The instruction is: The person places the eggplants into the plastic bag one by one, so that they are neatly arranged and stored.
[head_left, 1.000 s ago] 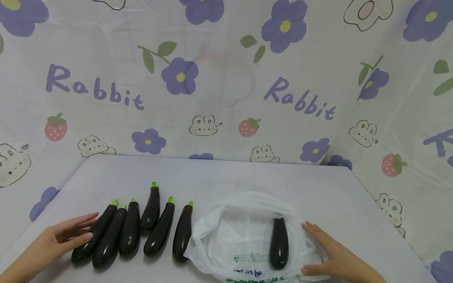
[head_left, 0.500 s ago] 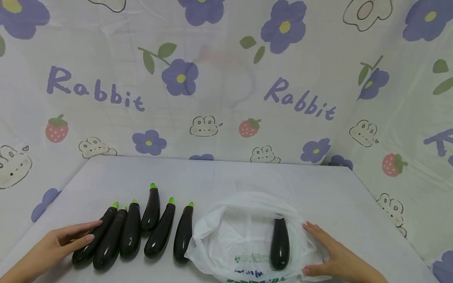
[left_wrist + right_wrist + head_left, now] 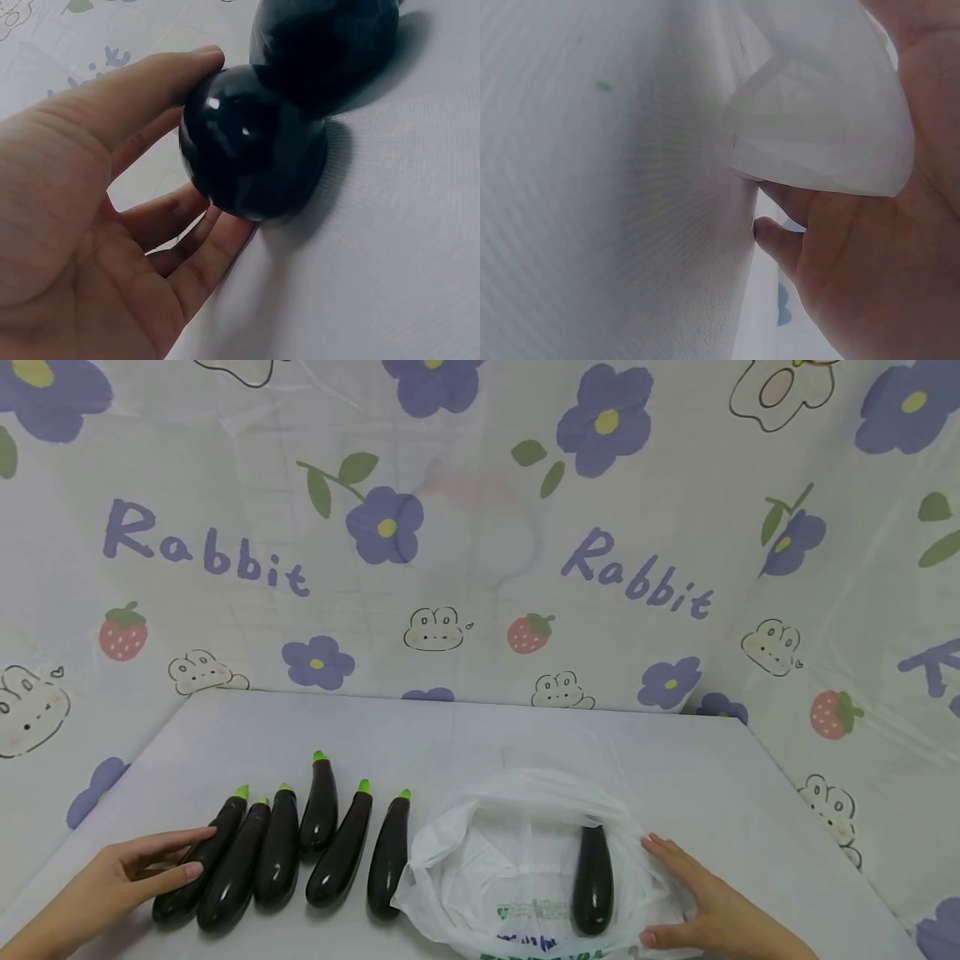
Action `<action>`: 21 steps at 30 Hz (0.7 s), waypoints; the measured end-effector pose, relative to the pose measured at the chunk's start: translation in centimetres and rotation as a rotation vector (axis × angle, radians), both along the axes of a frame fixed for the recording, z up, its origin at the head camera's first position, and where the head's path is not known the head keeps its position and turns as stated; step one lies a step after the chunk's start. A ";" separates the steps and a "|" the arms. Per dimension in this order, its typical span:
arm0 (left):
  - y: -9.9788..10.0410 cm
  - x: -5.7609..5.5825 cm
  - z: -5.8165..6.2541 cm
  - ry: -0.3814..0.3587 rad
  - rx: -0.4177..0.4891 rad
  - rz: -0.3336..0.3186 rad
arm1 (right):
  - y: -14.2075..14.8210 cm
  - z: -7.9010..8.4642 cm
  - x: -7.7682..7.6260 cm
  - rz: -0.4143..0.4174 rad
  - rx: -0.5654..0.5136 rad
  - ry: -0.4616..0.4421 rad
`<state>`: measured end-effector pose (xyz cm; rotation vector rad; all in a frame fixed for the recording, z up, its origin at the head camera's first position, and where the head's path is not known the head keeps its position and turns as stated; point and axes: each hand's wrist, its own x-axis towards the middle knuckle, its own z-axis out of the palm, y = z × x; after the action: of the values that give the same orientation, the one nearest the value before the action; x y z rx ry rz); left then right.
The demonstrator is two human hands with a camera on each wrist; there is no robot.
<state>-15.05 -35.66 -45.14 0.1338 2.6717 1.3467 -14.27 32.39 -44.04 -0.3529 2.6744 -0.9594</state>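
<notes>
My left hand [image 3: 123, 877] holds the leftmost eggplant [image 3: 212, 847], which lies on the white table. In the left wrist view the thumb is on one side of its round dark end [image 3: 255, 142] and the fingers are on the other. A second eggplant [image 3: 234, 868] lies right against it. On the right, a white plastic bag [image 3: 442, 868] stands with its mouth spread wide, and a single eggplant [image 3: 594, 881] lies inside. My right hand [image 3: 705, 893] rests against the bag's right side, fingers extended; the right wrist view shows thin white plastic [image 3: 825, 135] against the palm.
Several more eggplants with bright green stems, such as the tall one [image 3: 321, 802], lie in a loose row left of the bag. The eggplant [image 3: 387, 852] nearest the bag touches its edge. A patterned cloth [image 3: 480, 568] hangs behind the table [image 3: 465, 727].
My left fingers and thumb have settled slightly further over the leftmost eggplant. The eggplant at the back of the row has tipped slightly left. My right hand stays at the bag.
</notes>
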 end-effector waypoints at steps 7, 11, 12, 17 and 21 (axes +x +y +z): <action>0.0 0.0 0.1 0.012 -0.002 0.012 | 0.0 -0.2 0.0 0.005 0.023 0.027; 0.1 0.1 0.1 0.012 -0.018 0.029 | -0.1 -0.2 0.0 -0.002 0.023 0.015; 0.1 0.1 0.1 0.017 -0.023 0.029 | -0.1 -0.2 0.0 -0.003 0.024 0.015; 0.1 0.0 0.3 0.023 -0.023 0.040 | 0.0 -0.2 0.0 0.015 0.026 0.044; -0.1 -0.1 0.2 0.021 0.002 0.043 | 0.1 -0.3 -0.1 0.013 0.013 0.030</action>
<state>-15.10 -35.73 -44.94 0.0916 2.7052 1.3683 -14.35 32.46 -44.34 -0.3849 2.7005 -0.9401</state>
